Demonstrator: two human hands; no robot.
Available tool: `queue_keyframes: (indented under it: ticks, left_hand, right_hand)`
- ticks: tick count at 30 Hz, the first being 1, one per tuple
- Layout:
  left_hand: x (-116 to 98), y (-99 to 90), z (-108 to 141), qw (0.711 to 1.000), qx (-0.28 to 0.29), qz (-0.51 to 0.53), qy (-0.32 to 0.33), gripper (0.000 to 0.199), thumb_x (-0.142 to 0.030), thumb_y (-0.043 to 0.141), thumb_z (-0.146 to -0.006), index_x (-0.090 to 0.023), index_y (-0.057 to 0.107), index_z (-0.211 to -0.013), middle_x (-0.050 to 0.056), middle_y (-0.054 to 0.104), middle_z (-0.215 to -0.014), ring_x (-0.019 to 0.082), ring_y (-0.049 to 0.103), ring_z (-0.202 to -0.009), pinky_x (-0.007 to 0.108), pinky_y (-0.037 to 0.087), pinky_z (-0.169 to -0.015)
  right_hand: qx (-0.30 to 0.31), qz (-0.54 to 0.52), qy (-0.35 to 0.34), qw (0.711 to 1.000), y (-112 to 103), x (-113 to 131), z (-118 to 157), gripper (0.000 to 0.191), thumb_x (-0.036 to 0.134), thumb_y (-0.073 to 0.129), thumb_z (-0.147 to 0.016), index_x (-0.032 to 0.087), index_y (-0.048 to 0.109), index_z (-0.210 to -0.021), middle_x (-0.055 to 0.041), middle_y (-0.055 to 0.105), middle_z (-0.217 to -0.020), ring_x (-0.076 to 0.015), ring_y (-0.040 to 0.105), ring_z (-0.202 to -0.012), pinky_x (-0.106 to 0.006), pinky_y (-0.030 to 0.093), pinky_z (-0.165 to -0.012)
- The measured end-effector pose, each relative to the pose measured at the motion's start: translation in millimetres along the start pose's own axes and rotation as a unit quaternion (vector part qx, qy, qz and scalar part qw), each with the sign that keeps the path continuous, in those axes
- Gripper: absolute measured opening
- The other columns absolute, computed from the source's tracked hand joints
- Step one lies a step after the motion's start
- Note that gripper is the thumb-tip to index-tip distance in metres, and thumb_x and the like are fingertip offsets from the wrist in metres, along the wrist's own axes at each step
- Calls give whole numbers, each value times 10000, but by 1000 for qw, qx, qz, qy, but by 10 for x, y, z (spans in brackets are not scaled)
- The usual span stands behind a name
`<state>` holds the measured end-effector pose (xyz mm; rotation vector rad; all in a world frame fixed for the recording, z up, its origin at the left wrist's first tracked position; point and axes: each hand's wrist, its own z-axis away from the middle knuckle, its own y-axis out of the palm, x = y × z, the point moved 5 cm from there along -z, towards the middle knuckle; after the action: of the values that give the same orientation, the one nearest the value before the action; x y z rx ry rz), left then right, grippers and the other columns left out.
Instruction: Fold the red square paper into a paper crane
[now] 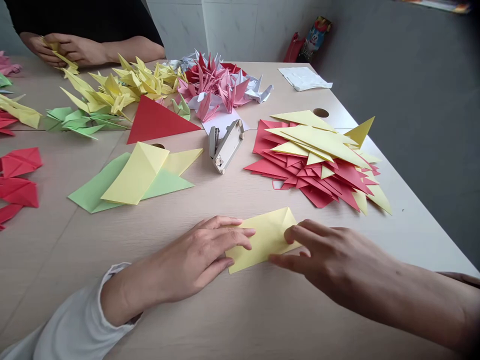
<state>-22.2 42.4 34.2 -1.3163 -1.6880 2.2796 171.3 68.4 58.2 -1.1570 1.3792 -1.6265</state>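
While a pale wood-grain tabletop point(397, 235) fills most of the view, a grey wall point(405, 100) rises past its right edge and white tiles point(176, 25) stand beyond its far edge. A folded sheet of yellow paper point(264, 240) lies flat between the hands, with a strip of tabletop between it and the near edge. The left hand point(198, 255), in a white sleeve point(75, 320), rests open on the sheet's left side, its fingers covering part of that edge. The right hand point(337, 265) touches the other side with loosely bent fingers point(296, 234); neither hand grips the sheet. The right forearm runs out of frame. Up and to the right sits a heap of red and yellow paper point(315, 160), and an opened stapler point(226, 145) lies left of it. Toward the far-left corner, a co-worker's hands point(71, 50) hold folded yellow paper point(60, 55).
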Motion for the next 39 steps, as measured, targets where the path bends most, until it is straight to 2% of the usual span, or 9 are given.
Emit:
queue_keyframes:
  ticks: [10, 14, 16, 18, 22, 24, 30, 34, 39]
  left_hand:
    - [34, 24, 11, 998, 3, -40, 50, 396, -104, 420, -939, -350, 631, -1166, -44, 478, -1442, 205, 340, -1366, 385, 408, -1061]
    - [2, 43, -6, 996, -25, -70, 47, 396, -110, 450, -928, -342, 608, -1207, -26, 500, -1422, 222, 384, -1327, 397, 443, -1031]
    - [-9, 54, -24, 993, -66, -94, 30, 381, -147, 475, -930, -302, 566, -1267, 9, 515, -1406, 237, 408, -1295, 411, 453, -1019]
    - [-10, 62, -37, 988, -111, -107, 11, 416, -189, 500, -931, -244, 489, -1344, 52, 531, -1382, 242, 424, -1272, 412, 455, -1018]
    - [32, 66, -33, 985, -153, -73, -14, 439, -137, 466, -937, -196, 422, -1369, 82, 544, -1340, 201, 438, -1272, 358, 452, -1026]
    - [64, 52, -12, 986, -156, -51, -16, 423, -31, 388, -924, -203, 473, -1301, 67, 542, -1334, 164, 451, -1266, 324, 443, -1033]
    - [94, -25, 73, 981, -181, -65, 18, 512, 102, 359, -840, -198, 568, -1199, 56, 599, -1250, 163, 499, -1194, 321, 458, -996]
    - [67, -33, 77, 983, -168, -73, 31, 492, 101, 427, -826, -202, 608, -1169, 49, 623, -1204, 179, 510, -1143, 311, 477, -945]
    - [57, -71, 42, 983, -173, -49, 23, 382, 44, 440, -873, -199, 615, -1111, 36, 655, -1099, 161, 538, -1082, 286, 469, -925]
  right_hand:
    - [-43, 34, 52, 997, -104, -263, 331, 314, 71, 431, -877, 225, 686, -976, -59, 621, -823, -146, 544, -669, -260, 411, -595]
    - [-79, 69, 104, 989, -127, -370, 371, 296, 75, 408, -884, 190, 663, -788, -57, 608, -771, -151, 522, -620, -280, 348, -531]
    - [-119, 58, 112, 985, -138, -370, 302, 264, 84, 420, -886, 184, 659, -835, -60, 612, -799, -156, 532, -641, -284, 358, -541]
    - [-139, -1, 82, 987, -106, -313, 149, 225, 135, 473, -896, 184, 635, -1044, -76, 626, -913, -174, 576, -777, -291, 429, -642]
    - [-107, -81, -20, 991, 67, -170, -256, 436, 388, 588, -881, 154, 536, -1246, -143, 580, -1152, -240, 536, -1041, -348, 469, -837]
    - [-112, -70, -42, 990, 128, -170, -391, 490, 478, 575, -873, 138, 550, -1226, -153, 592, -1122, -251, 541, -1009, -375, 472, -825]
    - [-101, -51, -65, 991, 137, -270, -424, 310, 402, 517, -929, 175, 613, -1117, -131, 609, -1090, -227, 553, -977, -368, 458, -805]
    - [-90, -69, -41, 993, 102, -257, -406, 456, 495, 612, -837, 165, 603, -1151, -136, 593, -1117, -246, 542, -957, -381, 454, -788]
    - [-117, -15, -38, 992, 112, -175, -456, 296, 349, 578, -873, 142, 641, -1075, -117, 633, -1003, -222, 544, -841, -346, 427, -681]
